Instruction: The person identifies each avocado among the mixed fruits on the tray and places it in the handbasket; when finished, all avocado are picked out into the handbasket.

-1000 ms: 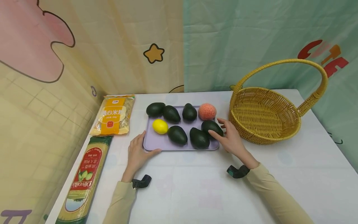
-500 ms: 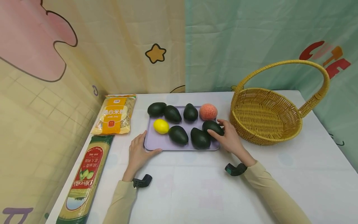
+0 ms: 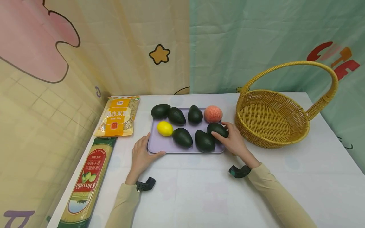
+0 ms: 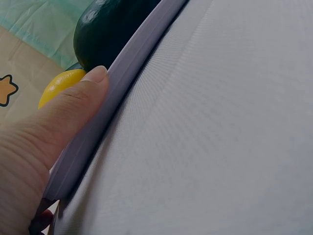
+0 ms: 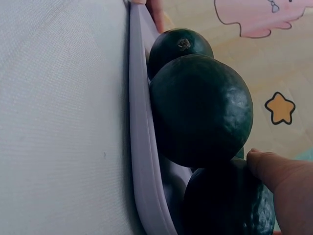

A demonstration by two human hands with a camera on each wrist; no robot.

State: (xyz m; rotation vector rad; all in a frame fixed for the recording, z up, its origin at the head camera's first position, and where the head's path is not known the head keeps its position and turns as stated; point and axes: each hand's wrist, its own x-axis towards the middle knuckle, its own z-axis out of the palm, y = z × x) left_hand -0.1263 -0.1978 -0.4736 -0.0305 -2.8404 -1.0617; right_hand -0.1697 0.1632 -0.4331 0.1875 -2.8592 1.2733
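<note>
Far left on the white tabletop (image 3: pixel 185 190): long pasta pack (image 3: pixel 87 182), with yellow bag (image 3: pixel 117 117) above it. Left hand (image 3: pixel 142 154): grip spread round the near-left corner of the lilac tray (image 3: pixel 159 146), thumb at the near rim. Along the tray: lemon (image 3: pixel 164 128), five avocados (image 3: pixel 182 137), pink ball (image 3: pixel 213 114). Right hand (image 3: pixel 234 141): grip pinching the rightmost avocado (image 3: pixel 217 129), located at the tray's right end. Wicker basket (image 3: pixel 266 122) just beyond.

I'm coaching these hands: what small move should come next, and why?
Perhaps lift the rightmost avocado straight up: the right hand grips it, another avocado sits close beside it, and the left hand touching the tray may keep that steady.
</note>
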